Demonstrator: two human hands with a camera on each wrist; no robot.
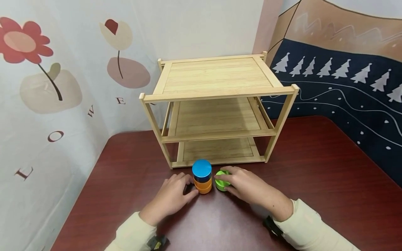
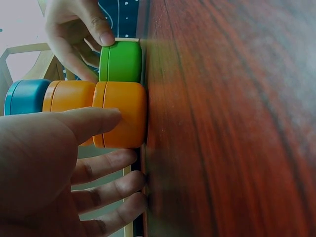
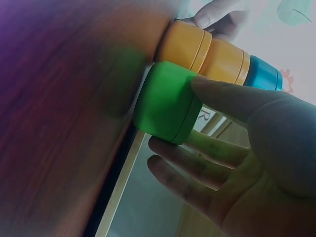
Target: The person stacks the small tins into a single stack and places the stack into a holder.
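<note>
Three small round tins form an upright stack on the table: a blue tin (image 1: 202,169) on top, an orange tin (image 2: 71,96) in the middle and another orange tin (image 2: 129,116) at the bottom. My left hand (image 1: 172,195) curves round the bottom orange tin from the left, its thumb and fingers on either side. Just right of the stack, a green tin (image 3: 165,101) stands on the table close against the bottom orange one. The thumb and fingers of my right hand (image 1: 246,184) grip this green tin from the right.
A three-tier wooden shelf (image 1: 216,94) stands directly behind the tins, its front bottom rail close to them. The red-brown table (image 1: 125,167) reaches out to both sides. Printed fabric walls (image 1: 78,42) rise behind and beside it.
</note>
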